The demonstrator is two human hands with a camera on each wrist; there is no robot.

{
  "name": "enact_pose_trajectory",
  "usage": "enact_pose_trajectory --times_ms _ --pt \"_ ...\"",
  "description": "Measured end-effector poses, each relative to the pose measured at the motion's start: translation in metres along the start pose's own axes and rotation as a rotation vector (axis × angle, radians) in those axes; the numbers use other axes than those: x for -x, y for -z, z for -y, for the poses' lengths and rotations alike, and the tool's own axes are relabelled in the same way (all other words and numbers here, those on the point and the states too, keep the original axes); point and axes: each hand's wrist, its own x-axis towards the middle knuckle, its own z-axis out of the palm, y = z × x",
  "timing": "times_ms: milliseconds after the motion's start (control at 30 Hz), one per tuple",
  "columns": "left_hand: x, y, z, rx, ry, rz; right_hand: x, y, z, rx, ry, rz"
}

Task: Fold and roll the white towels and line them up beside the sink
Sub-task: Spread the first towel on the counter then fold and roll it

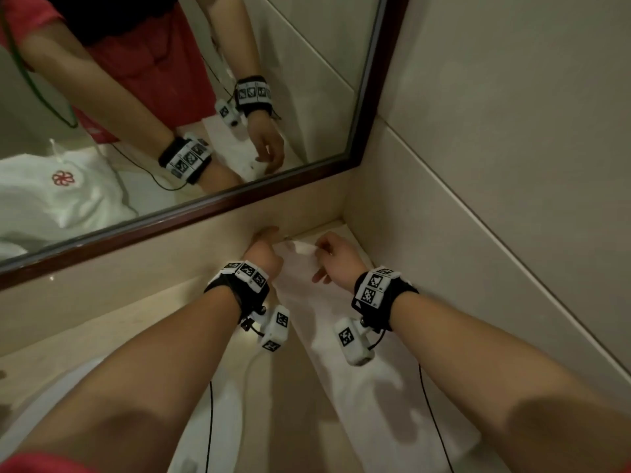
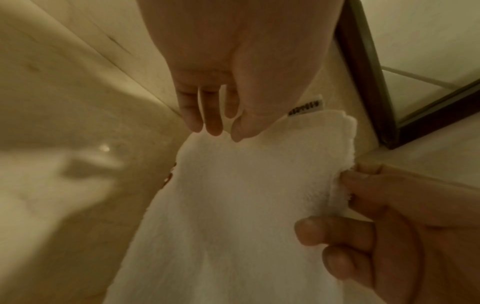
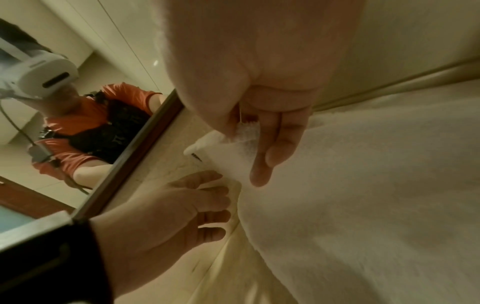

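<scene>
A white towel (image 1: 358,370) lies as a long folded strip on the beige counter, running into the corner under the mirror. At its far end my right hand (image 1: 333,256) pinches the right corner between thumb and fingers (image 3: 259,164); the left wrist view shows the same pinch on the towel (image 2: 233,205). My left hand (image 1: 264,247) is at the far left edge, its fingers (image 3: 218,205) nearly straight and touching the towel's (image 3: 363,205) border. A small label (image 2: 306,107) sticks out of the far edge.
The dark wooden mirror frame (image 1: 205,206) runs just behind the hands, and a tiled wall (image 1: 478,165) closes the right side. The mirror reflects a crumpled white towel with a red emblem (image 1: 58,192). A white basin rim (image 1: 44,411) curves at lower left.
</scene>
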Motion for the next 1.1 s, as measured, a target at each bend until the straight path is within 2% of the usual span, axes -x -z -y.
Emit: enact_pose_trajectory --times_ms 100,167,267,400,567,667,867,967,1100 --pt "-0.012 0.000 -0.005 -0.029 -0.049 0.090 -0.002 0.008 0.002 -0.042 -0.011 0.009" --pt "-0.022 0.000 -0.008 -0.142 -0.059 0.159 -0.003 0.013 0.004 -0.054 -0.023 0.005" --pt "-0.033 -0.001 -0.011 -0.204 -0.004 0.245 -0.005 0.018 0.006 -0.044 -0.008 0.008" --pt "-0.040 -0.004 -0.007 -0.382 0.073 0.313 -0.011 0.025 -0.001 -0.051 -0.005 -0.082" --pt "-0.042 -0.002 0.002 -0.446 0.091 0.302 -0.022 0.039 -0.012 0.012 -0.065 -0.196" --pt "-0.041 -0.002 0.012 -0.462 0.085 0.236 -0.029 0.043 -0.014 0.025 -0.112 -0.250" --pt "-0.035 0.005 0.017 -0.405 0.160 0.063 -0.043 0.041 -0.009 0.087 -0.176 -0.244" --pt "-0.031 0.001 0.018 -0.408 0.178 0.042 -0.052 0.036 -0.012 0.121 -0.232 -0.251" --pt "-0.029 -0.011 0.025 -0.323 0.132 0.042 -0.066 0.033 -0.019 0.113 -0.313 -0.269"
